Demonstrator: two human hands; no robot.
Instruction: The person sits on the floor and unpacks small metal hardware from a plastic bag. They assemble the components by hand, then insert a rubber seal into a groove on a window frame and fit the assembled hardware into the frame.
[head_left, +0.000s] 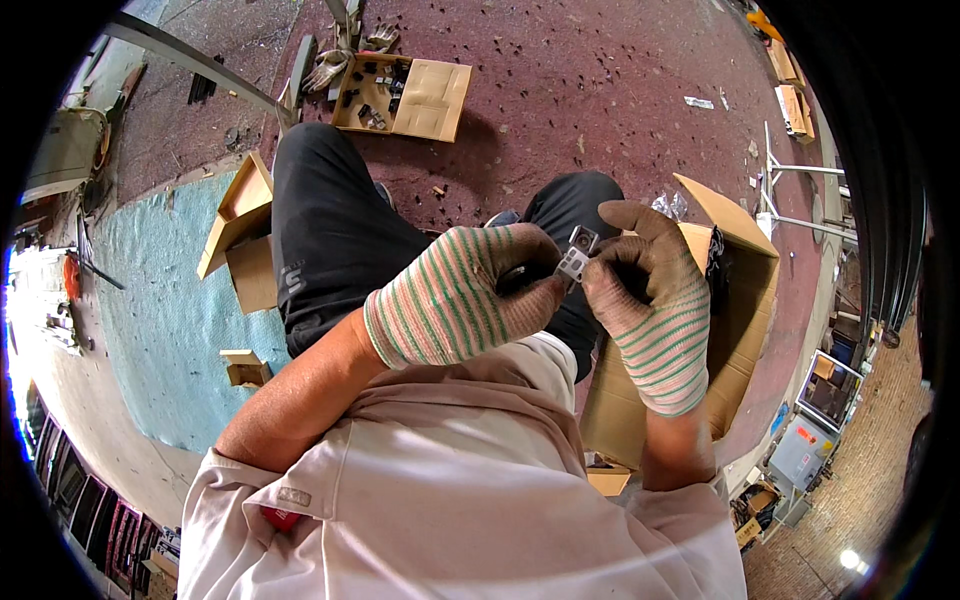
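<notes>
Between my two hands, above my lap, is a small silver metal fitting [576, 253] with a round opening at its upper end and smaller slots below. My left hand [465, 295], in a green-and-pink striped work glove, pinches its lower left side with thumb and forefinger. On the other side, my right hand [655, 300], gloved alike with darkened fingertips, presses its thumb and curled fingers against the fitting; its forefinger arches above. The gloves partly cover where the fingers meet the metal.
An open cardboard box [740, 330] stands by my right leg. Ahead lies a shallow carton [432, 100] with small black and silver parts, with gloves [328, 70] beside it. Dark bits dot the reddish floor [590, 110]. Cardboard pieces [240, 220] rest on a blue-green mat [165, 300] at left.
</notes>
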